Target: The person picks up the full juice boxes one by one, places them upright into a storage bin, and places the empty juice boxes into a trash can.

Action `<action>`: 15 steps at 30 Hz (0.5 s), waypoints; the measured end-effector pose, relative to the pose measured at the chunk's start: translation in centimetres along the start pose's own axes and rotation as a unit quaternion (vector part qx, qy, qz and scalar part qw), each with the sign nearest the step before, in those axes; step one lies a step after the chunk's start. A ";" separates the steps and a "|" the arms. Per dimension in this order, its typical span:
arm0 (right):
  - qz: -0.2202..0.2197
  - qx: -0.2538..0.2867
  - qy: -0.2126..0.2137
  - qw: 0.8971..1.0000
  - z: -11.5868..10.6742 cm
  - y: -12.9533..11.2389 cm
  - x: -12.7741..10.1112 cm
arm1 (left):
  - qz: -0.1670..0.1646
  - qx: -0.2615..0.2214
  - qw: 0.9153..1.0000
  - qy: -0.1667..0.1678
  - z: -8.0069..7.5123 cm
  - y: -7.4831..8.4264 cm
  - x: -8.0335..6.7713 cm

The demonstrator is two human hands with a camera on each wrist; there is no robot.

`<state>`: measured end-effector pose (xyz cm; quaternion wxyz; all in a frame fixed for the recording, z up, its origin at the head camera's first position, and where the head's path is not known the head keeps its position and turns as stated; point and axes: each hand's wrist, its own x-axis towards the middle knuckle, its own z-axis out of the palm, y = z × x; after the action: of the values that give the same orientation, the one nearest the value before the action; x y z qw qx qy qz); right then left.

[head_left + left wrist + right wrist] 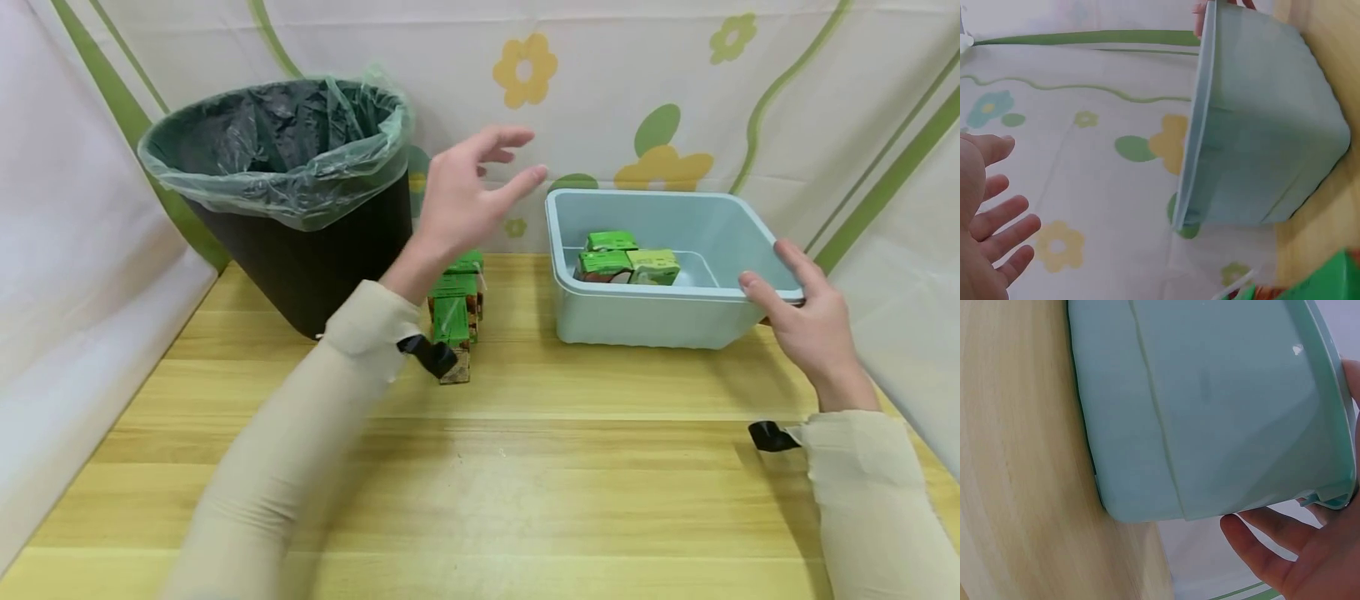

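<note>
Three small green drink cartons [626, 258] are seen lying inside the pale blue rectangular plastic tub [675, 321], which stands on the light wooden table [480, 467]. More green cartons [454, 312] are stacked between the tub and the black waste bin lined with a translucent green bag [300, 192]. The left hand [461, 196] is raised in the air between bin and tub, fingers spread apart and nothing held. The right hand [806, 312] is laid on the tub's right rim, fingers loosely extended, thumb on the edge. The sorting is judged partly done: some cartons are placed, the stack remains on the table.
</note>
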<state>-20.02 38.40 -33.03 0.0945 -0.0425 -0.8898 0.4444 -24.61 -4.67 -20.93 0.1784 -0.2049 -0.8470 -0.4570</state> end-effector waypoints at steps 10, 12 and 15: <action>-0.012 0.006 0.000 1.000 0.0 -0.3 -0.2 | 0.121 0.108 0.982 0.097 -5.8 -0.9 -3.1; -0.014 0.008 0.001 1.000 0.0 -0.4 -0.2 | 0.143 0.128 0.974 0.118 -6.6 -1.3 -3.8; -0.012 0.008 0.001 1.000 0.0 -0.5 -0.3 | 0.170 0.150 0.963 0.144 -7.9 -2.0 -4.7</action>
<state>-19.73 38.07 -32.69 0.1010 -0.0313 -0.8867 0.4502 -20.67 -13.23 -20.49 0.4020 -0.2491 -0.8238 -0.3126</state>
